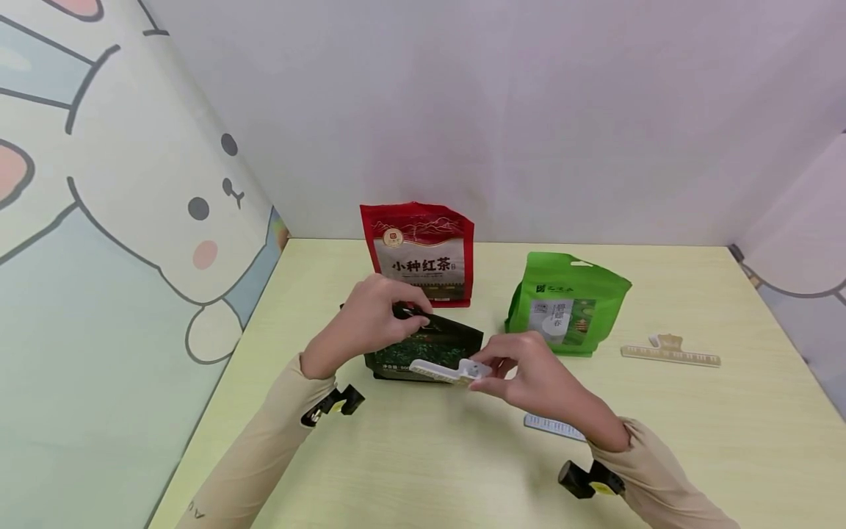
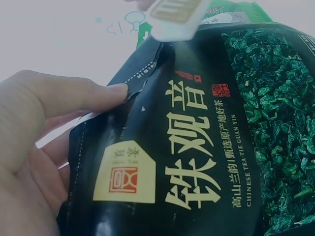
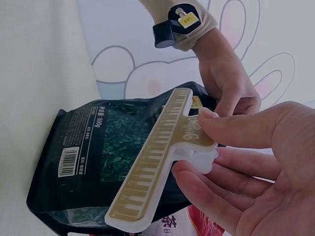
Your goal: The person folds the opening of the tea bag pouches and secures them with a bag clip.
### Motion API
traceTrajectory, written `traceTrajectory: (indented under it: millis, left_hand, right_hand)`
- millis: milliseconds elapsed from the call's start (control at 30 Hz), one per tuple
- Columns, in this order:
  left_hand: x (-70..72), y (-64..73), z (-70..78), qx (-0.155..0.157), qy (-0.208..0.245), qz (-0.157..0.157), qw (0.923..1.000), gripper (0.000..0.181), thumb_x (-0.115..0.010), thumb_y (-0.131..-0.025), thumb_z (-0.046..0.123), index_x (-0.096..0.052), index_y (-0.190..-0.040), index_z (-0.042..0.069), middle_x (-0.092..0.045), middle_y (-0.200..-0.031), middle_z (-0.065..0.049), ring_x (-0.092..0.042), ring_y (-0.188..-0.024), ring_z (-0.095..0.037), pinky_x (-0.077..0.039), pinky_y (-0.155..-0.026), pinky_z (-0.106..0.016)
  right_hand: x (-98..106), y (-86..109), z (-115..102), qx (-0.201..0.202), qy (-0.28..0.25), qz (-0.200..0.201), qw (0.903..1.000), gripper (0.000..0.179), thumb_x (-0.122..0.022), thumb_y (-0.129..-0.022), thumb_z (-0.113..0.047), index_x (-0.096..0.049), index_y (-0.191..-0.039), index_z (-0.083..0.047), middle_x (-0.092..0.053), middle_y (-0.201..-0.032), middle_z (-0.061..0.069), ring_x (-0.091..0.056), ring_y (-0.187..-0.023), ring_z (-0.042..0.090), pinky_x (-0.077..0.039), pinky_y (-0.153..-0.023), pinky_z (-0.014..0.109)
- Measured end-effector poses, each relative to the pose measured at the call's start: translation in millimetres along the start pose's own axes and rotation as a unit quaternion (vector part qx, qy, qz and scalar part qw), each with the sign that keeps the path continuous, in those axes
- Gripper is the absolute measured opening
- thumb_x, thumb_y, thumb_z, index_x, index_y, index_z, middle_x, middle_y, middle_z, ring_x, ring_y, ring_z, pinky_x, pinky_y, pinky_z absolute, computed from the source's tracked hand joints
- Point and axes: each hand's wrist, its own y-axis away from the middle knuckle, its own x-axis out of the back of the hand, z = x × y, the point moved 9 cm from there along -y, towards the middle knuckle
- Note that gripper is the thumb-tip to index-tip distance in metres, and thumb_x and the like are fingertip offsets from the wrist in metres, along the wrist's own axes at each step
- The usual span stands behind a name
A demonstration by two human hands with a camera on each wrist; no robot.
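A dark green tea bag [image 2: 197, 147] stands on the table with its top folded over. My left hand [image 1: 373, 316] pinches the folded top edge between thumb and fingers, as the left wrist view shows closely. In my right hand [image 1: 529, 367] is a white clip with a gold piano-key pattern [image 3: 152, 157], pinched by its handle between thumb and fingers. The clip's long bar lies in front of the bag in the head view; whether it touches the bag I cannot tell. Its jaws look closed.
Behind the dark bag stands a red tea bag [image 1: 423, 253]. A bright green tea bag [image 1: 568, 305] is to the right. One gold piano-key clip [image 1: 670, 351] lies at the table's right, and a bluish one [image 1: 554, 426] is partly hidden under my right forearm.
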Motion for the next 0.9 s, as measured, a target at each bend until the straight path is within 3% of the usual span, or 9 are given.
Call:
traceTrajectory:
  millis: [467,733,900]
  left_hand:
    - [-2.0,0.7,-3.2,0.009,0.002,-0.006,0.9999,0.008,-0.075,-0.080,0.012,-0.075,-0.084,0.019,-0.069,-0.080,0.007,-0.056,-0.076,-0.013,-0.043,-0.058,-0.029]
    - [-0.9,0.9,-2.4,0.004,0.002,-0.002,1.0000,0.007,-0.074,-0.080,0.012,-0.075,-0.084,0.019,-0.068,-0.078,0.008,-0.053,-0.068,-0.010,-0.040,-0.053,-0.028]
    - [-1.4,1.0,-2.3,0.001,0.000,-0.002,1.0000,0.007,-0.074,-0.080,0.013,-0.075,-0.084,0.019,-0.068,-0.078,0.008,-0.052,-0.066,-0.009,-0.039,-0.052,-0.027]
  right_hand:
    - [15.4,0.8,-8.9,0.016,0.008,0.020,0.9996,0.020,-0.080,-0.075,-0.009,-0.073,-0.093,-0.012,-0.063,-0.079,-0.011,-0.061,-0.069,0.004,-0.052,-0.064,0.025]
    - [30.3,1.3,-20.9,0.058,0.002,0.057,0.9967,0.020,-0.081,-0.072,-0.007,-0.073,-0.089,-0.013,-0.065,-0.079,-0.009,-0.061,-0.066,0.005,-0.053,-0.060,0.024]
    - [37.8,3.7,-23.2,0.062,0.001,0.067,0.9958,0.022,-0.081,-0.071,-0.005,-0.072,-0.090,-0.012,-0.065,-0.080,-0.008,-0.061,-0.066,0.005,-0.053,-0.059,0.024]
